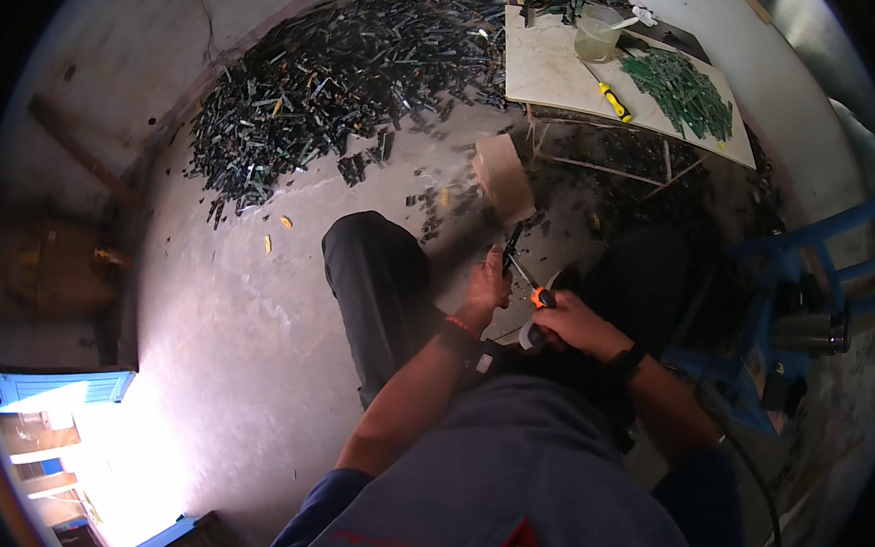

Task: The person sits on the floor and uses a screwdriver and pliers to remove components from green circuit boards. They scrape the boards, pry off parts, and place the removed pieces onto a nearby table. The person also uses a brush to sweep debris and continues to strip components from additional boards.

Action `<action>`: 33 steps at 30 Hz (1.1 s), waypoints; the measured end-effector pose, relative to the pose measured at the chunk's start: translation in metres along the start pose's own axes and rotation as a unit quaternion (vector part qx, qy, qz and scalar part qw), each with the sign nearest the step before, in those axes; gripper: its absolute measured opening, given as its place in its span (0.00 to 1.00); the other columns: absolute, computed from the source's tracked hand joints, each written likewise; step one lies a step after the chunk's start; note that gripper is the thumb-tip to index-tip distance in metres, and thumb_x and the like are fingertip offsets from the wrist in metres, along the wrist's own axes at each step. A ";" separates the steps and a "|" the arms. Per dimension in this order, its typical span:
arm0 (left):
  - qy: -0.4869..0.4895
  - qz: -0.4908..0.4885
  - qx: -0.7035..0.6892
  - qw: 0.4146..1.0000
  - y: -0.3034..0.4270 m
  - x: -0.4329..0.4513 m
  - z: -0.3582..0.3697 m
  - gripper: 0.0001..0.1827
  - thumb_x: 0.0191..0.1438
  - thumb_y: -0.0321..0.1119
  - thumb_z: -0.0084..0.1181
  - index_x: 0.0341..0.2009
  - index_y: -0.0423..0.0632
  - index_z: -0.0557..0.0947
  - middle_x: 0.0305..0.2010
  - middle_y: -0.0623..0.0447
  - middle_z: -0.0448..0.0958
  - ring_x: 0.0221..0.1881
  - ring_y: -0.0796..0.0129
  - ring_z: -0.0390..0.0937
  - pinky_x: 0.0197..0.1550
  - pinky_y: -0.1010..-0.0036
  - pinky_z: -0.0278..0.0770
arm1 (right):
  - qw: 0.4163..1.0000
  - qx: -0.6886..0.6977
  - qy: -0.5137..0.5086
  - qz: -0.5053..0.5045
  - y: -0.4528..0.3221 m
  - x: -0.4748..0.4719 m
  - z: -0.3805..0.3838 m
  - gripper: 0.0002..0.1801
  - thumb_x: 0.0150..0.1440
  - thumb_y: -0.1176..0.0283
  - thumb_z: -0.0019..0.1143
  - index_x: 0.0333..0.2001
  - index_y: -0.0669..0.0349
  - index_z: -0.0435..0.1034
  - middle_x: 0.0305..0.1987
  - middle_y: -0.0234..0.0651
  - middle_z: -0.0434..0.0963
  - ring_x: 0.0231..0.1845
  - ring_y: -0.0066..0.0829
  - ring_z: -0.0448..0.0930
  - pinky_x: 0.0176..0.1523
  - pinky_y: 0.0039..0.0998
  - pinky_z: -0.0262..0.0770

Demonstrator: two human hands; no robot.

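Note:
My left hand (487, 285) grips a narrow dark strip (513, 239) that points away from me, above the floor between my knees. The strip's lower part is hidden by the fingers. In my right hand (578, 326) is a screwdriver (543, 297) with an orange and black handle. Its metal shaft slants up and left, and the tip meets or lies very close to the strip; contact is too small to tell. Just beyond the strip stands a brown block (503, 178), perhaps wooden. A grey rounded object (530, 335) shows beneath my right hand, partly hidden.
A large heap of dark strips (329, 86) covers the floor along the wall. On a low table (539, 80) are a plastic tub (598, 34), a yellow-black screwdriver (615, 102) and a pile of green circuit-board strips (678, 93). A blue chair (815, 236) stands at right.

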State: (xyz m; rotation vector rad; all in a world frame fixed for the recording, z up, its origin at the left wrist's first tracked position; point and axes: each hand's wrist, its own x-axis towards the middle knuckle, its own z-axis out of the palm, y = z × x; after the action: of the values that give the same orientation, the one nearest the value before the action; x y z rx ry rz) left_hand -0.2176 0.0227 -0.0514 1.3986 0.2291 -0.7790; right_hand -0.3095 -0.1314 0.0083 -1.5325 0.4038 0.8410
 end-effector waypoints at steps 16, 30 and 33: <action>-0.069 0.085 0.049 0.993 0.006 -0.008 -0.003 0.33 0.58 0.65 0.36 0.17 0.48 0.67 0.10 0.57 0.58 0.10 0.69 0.56 0.15 0.72 0.55 | 0.845 -0.436 0.276 -0.140 -0.013 -0.023 0.005 0.07 0.53 0.71 0.50 0.35 0.60 0.66 0.27 0.29 0.70 0.24 0.25 0.72 0.28 0.26 0.69; -0.155 -0.126 -0.326 0.924 0.007 0.007 -0.022 0.33 0.61 0.62 0.21 0.14 0.52 0.61 0.12 0.60 0.50 0.13 0.71 0.45 0.22 0.72 0.50 | 0.967 0.184 0.043 -0.174 -0.031 -0.026 0.014 0.07 0.53 0.71 0.46 0.33 0.63 0.65 0.22 0.29 0.68 0.21 0.20 0.70 0.26 0.22 0.66; -0.223 -0.133 -0.347 0.901 0.013 0.000 -0.015 0.31 0.60 0.60 0.24 0.13 0.54 0.60 0.11 0.61 0.50 0.12 0.71 0.46 0.22 0.72 0.51 | 0.976 0.074 0.150 -0.141 -0.012 -0.017 -0.006 0.07 0.51 0.70 0.48 0.30 0.63 0.67 0.21 0.28 0.67 0.21 0.19 0.69 0.25 0.21 0.64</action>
State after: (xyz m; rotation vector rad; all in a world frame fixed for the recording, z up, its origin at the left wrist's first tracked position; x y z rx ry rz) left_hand -0.2057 0.0363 -0.0440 0.4971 0.3042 -1.0873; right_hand -0.3103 -0.1386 0.0286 -1.5351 0.4455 0.3506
